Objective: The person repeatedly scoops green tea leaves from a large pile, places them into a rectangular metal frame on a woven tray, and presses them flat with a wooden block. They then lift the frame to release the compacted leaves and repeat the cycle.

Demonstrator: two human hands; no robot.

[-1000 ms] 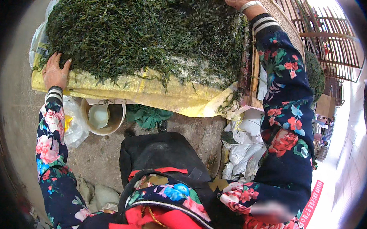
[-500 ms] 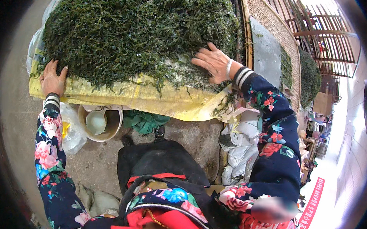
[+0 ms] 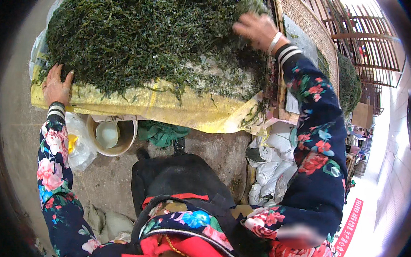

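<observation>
A broad heap of dark green leafy shreds, like seaweed [image 3: 143,44], lies on a yellow woven plastic sheet [image 3: 169,116]. Pale grains show through where the heap thins near its front right. My left hand [image 3: 57,86] rests open at the heap's front left corner, fingers spread over the sheet's edge. At the right side of the heap, my right hand [image 3: 258,32] is blurred by motion, its fingers stretched out to the left over the shreds. A smear of green shreds shows just beyond these fingers. Nothing is seen gripped in either hand.
Under the front edge stands a tub [image 3: 113,136] with a pale scoop-like vessel in it, beside a clear plastic bag [image 3: 79,148]. Green cloth [image 3: 162,133] lies by my feet. White sacks [image 3: 270,171] are at right. A woven tray [image 3: 308,14] and wooden slatted racks [image 3: 365,41] stand beyond.
My right hand has moved up and to the right, away from the front edge. The grainy patch there is now more exposed. My left hand has hardly shifted.
</observation>
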